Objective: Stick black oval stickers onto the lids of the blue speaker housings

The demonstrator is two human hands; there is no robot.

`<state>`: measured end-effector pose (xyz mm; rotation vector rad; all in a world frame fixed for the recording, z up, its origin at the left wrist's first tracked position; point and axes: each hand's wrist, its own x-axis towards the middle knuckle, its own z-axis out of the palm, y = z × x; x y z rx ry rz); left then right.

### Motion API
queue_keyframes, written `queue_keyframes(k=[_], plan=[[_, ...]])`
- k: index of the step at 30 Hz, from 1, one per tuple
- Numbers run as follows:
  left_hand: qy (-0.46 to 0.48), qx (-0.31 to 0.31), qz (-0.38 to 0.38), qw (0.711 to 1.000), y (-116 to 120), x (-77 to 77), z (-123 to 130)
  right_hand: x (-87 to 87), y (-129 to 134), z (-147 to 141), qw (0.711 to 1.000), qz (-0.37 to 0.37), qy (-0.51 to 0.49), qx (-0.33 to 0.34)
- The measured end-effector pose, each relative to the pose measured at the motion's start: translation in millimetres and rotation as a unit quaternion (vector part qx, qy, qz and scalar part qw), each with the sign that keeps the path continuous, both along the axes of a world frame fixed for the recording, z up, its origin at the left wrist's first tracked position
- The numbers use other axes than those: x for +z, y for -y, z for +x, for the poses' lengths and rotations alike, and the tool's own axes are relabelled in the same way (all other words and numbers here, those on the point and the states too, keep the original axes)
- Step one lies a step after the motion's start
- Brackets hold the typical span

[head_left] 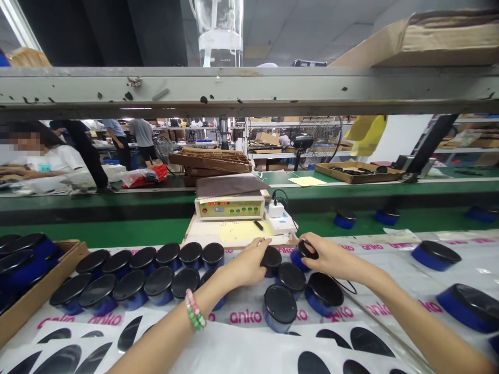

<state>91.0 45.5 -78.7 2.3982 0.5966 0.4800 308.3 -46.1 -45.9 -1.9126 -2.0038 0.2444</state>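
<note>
My left hand (247, 264), with a beaded bracelet on the wrist, has its fingers curled against the side of a round black-topped piece (272, 258). My right hand (325, 255) grips a round blue piece with a black top (299, 256), its thumb and fingers around the rim. Close below the hands stand several like pieces, among them a black-topped blue piece (279, 306) and another (324, 292). Two rows of such pieces (134, 284) stand to the left of my left hand. The undersides of the gripped pieces are hidden.
A tester box with lit buttons (230, 209) stands ahead, beside a white plug adapter (276, 210). A carton of blue pieces (74, 254) is at left. Sheets of black oval stickers (366, 340) lie in front. A metal shelf beam (249, 88) crosses overhead. A person (50, 156) sits far left.
</note>
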Motion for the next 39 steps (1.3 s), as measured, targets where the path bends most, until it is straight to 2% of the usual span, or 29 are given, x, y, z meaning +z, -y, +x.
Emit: queue_keyframes(k=[3, 5, 8, 12, 16, 19, 21, 25, 28, 30, 34, 36, 39], plan=[[0.048, 0.000, 0.019, 0.999, 15, 20.5, 4, 21.0, 17, -7, 0.998, 0.035, -0.048, 0.000], [0.085, -0.021, 0.013, 0.996, 25, 33.2, 10, 34.2, 29, -15, 0.993, 0.046, -0.106, 0.013], [0.107, -0.024, -0.006, 0.994, 33, 43.4, 13, 41.5, 39, -24, 0.988, 0.061, -0.136, 0.028], [0.006, 0.032, 0.003, 0.999, 47, 37.7, 1, 22.6, 27, -17, 0.997, 0.058, -0.037, 0.020], [-0.108, 0.018, -0.012, 0.994, 72, 21.4, -9, -3.0, 13, -4, 1.000, 0.008, 0.002, 0.024], [-0.148, 0.020, -0.030, 0.988, 82, 11.9, -11, -10.3, 22, -6, 1.000, -0.006, 0.015, 0.005], [-0.123, 0.025, -0.040, 0.991, 82, 8.1, -11, -12.7, 35, -10, 0.999, -0.016, 0.017, -0.025], [-0.102, 0.021, -0.053, 0.993, 79, 5.0, -12, -17.8, 60, -14, 0.994, -0.092, 0.011, -0.056], [-0.098, 0.022, -0.063, 0.993, 81, 8.4, -12, -10.2, 72, -14, 0.993, -0.097, 0.001, -0.074], [-0.060, 0.019, -0.053, 0.997, 84, 13.9, -10, 2.2, 79, -18, 0.993, -0.078, -0.041, -0.074], [0.069, -0.034, -0.018, 0.997, 91, 29.2, -5, 23.1, 88, -36, 0.988, -0.006, -0.152, -0.011], [0.106, -0.046, 0.001, 0.993, 93, 36.2, -5, 24.7, 88, -47, 0.983, 0.031, -0.180, 0.008], [0.106, -0.031, 0.026, 0.994, 95, 42.0, -9, 18.4, 83, -59, 0.977, 0.080, -0.196, 0.011]])
